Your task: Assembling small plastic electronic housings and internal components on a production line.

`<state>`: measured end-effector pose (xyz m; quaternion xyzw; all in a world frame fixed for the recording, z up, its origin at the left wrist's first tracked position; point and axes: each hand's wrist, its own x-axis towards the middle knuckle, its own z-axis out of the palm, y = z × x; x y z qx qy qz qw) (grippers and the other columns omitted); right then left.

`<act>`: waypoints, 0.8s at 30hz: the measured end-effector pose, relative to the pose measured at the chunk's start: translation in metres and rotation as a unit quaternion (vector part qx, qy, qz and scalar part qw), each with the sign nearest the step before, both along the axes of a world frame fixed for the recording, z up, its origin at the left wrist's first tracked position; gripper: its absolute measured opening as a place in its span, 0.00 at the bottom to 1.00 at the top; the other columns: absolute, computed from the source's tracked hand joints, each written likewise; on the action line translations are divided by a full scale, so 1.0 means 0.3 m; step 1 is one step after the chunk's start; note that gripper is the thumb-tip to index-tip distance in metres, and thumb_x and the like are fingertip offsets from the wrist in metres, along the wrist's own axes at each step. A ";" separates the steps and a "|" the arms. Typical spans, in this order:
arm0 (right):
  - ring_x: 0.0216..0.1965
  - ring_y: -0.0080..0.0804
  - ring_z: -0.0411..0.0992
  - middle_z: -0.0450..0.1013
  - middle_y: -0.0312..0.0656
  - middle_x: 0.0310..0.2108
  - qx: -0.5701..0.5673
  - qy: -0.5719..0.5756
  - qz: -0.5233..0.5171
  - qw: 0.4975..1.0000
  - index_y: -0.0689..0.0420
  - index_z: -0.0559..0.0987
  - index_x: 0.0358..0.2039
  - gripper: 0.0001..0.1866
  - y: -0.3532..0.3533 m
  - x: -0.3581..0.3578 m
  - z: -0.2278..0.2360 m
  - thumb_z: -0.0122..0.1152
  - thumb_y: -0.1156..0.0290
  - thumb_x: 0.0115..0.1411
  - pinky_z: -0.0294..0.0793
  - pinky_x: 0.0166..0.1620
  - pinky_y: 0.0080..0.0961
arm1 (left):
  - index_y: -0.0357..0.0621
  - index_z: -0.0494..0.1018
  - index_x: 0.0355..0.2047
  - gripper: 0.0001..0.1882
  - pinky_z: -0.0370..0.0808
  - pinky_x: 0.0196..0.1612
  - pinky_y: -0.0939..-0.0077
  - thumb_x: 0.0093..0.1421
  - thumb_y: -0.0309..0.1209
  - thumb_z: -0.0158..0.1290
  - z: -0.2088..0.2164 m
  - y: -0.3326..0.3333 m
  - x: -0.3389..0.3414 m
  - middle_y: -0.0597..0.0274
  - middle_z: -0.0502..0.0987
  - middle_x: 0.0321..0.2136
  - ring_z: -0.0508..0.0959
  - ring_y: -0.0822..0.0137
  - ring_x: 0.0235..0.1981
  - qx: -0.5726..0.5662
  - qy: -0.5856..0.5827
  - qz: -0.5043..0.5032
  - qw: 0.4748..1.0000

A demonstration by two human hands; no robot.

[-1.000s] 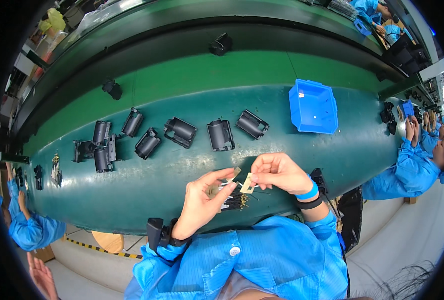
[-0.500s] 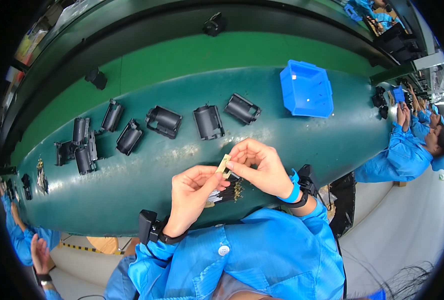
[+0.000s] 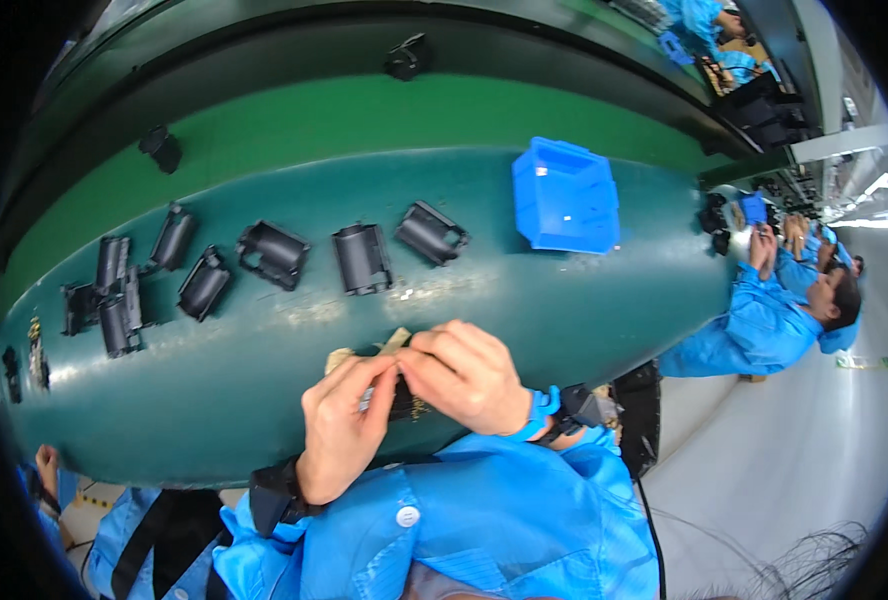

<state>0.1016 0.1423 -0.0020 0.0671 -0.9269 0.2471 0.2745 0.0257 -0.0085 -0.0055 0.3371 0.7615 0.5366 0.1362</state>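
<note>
A small cream-coloured strip (image 3: 396, 340) pokes out past my fingertips, where both hands meet over the near part of the bench. My left hand (image 3: 347, 425) is closed in a pinch at the strip's near end. Against it, my right hand (image 3: 469, 380) pinches at the same spot, its curled fingers covering part of the strip. Just beneath the hands lies a bunch of thin dark parts with gold-coloured tips (image 3: 414, 408), mostly hidden by them. Another pale bit shows by the left fingers; I cannot tell what it is.
Several black half-cylinder plastic housings (image 3: 362, 259) lie across the green bench (image 3: 524, 310), some heaped at the left. A blue plastic bin (image 3: 566, 200) stands at the far right. Gold-tipped parts (image 3: 37, 355) lie at far left. A co-worker in blue (image 3: 739, 320) sits at the right.
The view has shifted, so the bench things appear further left. My hands have drawn closer together, fingertips now meeting and covering more of the cream-coloured strip.
</note>
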 end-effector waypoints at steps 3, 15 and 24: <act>0.28 0.36 0.70 0.71 0.43 0.30 -0.041 -0.008 0.020 0.999 0.62 0.77 0.30 0.13 0.006 -0.004 -0.009 0.67 0.78 0.41 0.72 0.29 0.29 | 0.36 0.76 0.32 0.06 0.74 0.28 0.72 0.53 0.19 0.56 0.002 -0.002 0.000 0.54 0.76 0.24 0.78 0.58 0.25 -0.018 0.010 0.006 1.000; 0.26 0.37 0.69 0.72 0.42 0.30 -0.068 0.004 -0.001 0.998 0.61 0.78 0.30 0.10 0.012 0.020 0.008 0.65 0.79 0.44 0.72 0.29 0.31 | 0.34 0.76 0.34 0.06 0.78 0.31 0.79 0.56 0.20 0.55 -0.038 0.012 0.018 0.56 0.79 0.26 0.81 0.70 0.27 0.058 -0.124 -0.024 0.990; 0.31 0.31 0.75 0.75 0.43 0.31 -0.281 -0.093 -0.020 0.955 0.63 0.80 0.30 0.05 0.017 0.034 0.012 0.63 0.79 0.51 0.74 0.34 0.23 | 0.31 0.75 0.36 0.06 0.76 0.35 0.81 0.59 0.22 0.54 -0.037 -0.001 0.008 0.60 0.78 0.30 0.79 0.74 0.30 0.083 -0.278 -0.051 0.956</act>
